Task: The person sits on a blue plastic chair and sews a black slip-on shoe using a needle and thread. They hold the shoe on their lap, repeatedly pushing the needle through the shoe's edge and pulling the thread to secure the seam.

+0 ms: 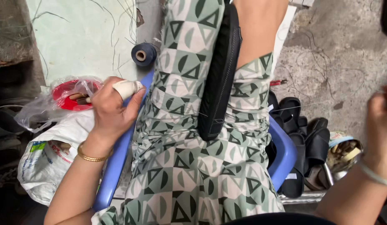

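In the middle of the frame we see a long black stitched leather piece (220,71) lying along the lap, on the green geometric-patterned trousers (181,166). A thin pale thread (302,106) runs from it toward the right edge, where our right hand (381,112) is closed, pinching that thread. At centre left our left hand (114,109), a taped finger raised, reaches into a clear plastic bag with a red round lid (66,93); its fingers are hidden inside, so we cannot tell its grip. A dark blue thread spool (143,54) lies above
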